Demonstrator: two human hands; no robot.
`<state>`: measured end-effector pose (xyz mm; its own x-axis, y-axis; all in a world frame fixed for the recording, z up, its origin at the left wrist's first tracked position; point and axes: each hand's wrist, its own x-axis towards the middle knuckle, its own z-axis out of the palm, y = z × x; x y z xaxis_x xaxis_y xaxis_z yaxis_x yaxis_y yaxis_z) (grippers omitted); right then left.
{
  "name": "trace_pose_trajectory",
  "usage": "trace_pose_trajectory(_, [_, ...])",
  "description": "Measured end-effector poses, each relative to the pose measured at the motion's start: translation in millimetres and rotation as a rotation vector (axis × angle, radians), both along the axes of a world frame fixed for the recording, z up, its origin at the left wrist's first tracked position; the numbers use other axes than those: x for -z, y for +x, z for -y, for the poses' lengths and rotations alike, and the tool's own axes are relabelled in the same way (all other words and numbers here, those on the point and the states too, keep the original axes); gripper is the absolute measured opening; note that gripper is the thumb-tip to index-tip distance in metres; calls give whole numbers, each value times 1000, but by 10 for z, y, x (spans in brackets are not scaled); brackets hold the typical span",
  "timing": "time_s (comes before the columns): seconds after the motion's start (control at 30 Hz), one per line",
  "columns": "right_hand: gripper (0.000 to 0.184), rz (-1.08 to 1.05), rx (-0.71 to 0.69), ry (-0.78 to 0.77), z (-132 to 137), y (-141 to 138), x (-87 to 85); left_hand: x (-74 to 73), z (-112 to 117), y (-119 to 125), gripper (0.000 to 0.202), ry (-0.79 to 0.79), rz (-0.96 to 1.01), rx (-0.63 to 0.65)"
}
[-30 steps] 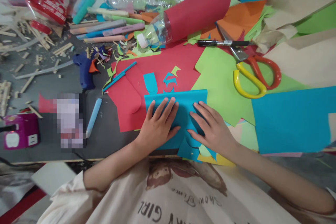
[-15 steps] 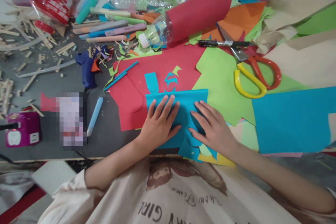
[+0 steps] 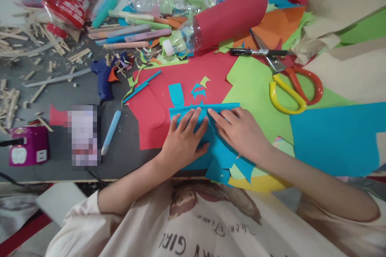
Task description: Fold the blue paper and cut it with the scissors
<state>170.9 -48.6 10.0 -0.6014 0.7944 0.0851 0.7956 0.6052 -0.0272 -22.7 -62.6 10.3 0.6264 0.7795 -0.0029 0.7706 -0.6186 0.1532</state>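
A folded sheet of blue paper (image 3: pixel 221 150) lies on red paper (image 3: pixel 187 76) at the near edge of the table. My left hand (image 3: pixel 183 138) lies flat on its left half, fingers spread and pointing away. My right hand (image 3: pixel 239 130) rests on the right half, and its fingertips press along the far folded edge close to my left fingertips. Small blue cut-outs (image 3: pixel 176 93) sit just beyond the fold.
Yellow-and-red scissors (image 3: pixel 286 84) and a black pen (image 3: pixel 259 52) lie at the right on green paper (image 3: pixel 256 88). A plastic bottle wrapped in red paper (image 3: pixel 223 22), several markers (image 3: pixel 129 34), a blue glue gun (image 3: pixel 104 80), wood scraps and a purple box (image 3: pixel 27 144) crowd the back and left.
My right hand slid up and to the left along the blue sheet's folded edge, toward my left fingertips. My left hand stayed pressed in place.
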Motion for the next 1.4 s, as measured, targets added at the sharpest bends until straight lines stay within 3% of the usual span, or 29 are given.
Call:
trace_pose_trajectory(0.3, [49, 138, 21, -155, -111, -154, -12, -30, -41, -16, 51, -37, 15, -14])
trace_pose_trajectory(0.8, [57, 283, 92, -441, -160, -262, -214, -130, -78, 29, 52, -53, -125, -11])
trace_pose_trajectory(1.2, [57, 517, 219, -454, -154, -52, -396, -72, -41, 21, 43, 64, -143, -14])
trace_pose_trajectory(1.4, [58, 499, 195, -404, -104, 37, -330, -88, -41, -49, 53, 132, -176, -49])
